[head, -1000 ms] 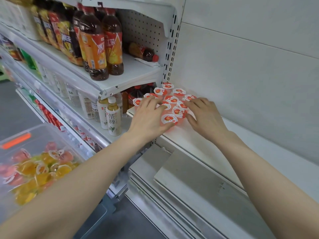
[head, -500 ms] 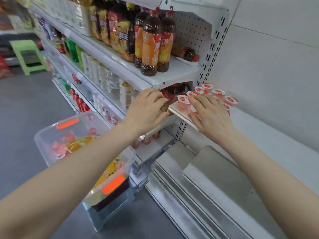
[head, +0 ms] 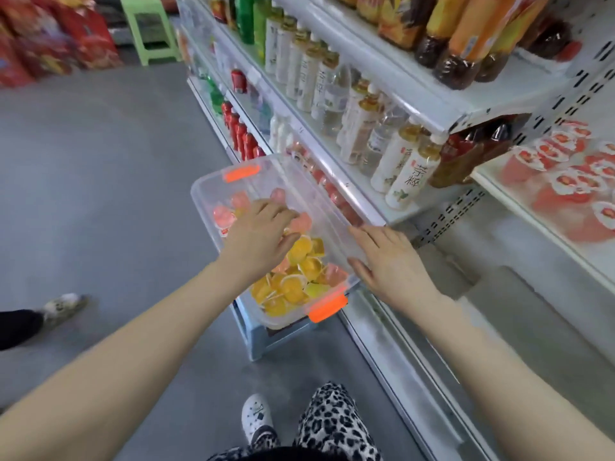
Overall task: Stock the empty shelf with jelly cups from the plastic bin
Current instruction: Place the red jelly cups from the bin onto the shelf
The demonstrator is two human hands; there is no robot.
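A clear plastic bin [head: 213, 184] with orange latches stands on a small stool beside the shelving and holds several orange and pink jelly cups [head: 296, 264]. My left hand [head: 261, 234] reaches into the bin, its fingers curled down among the pink cups; whether it holds one is hidden. My right hand [head: 389, 261] hovers with relaxed fingers at the bin's right rim and holds nothing. Several red-lidded jelly cups [head: 565, 171] stand grouped on the white shelf [head: 532, 224] at the right.
Shelves of drink bottles [head: 409, 168] run along the upper right. The pale blue stool [head: 266, 341] carries the bin. My leopard-print leg and white shoe [head: 258, 417] are below. Another person's shoe [head: 63, 306] is at the left on the grey floor. A green stool [head: 149, 28] stands far back.
Both hands left the cups on the shelf and swung down left to the bin. The view turned down toward the bin and the floor.
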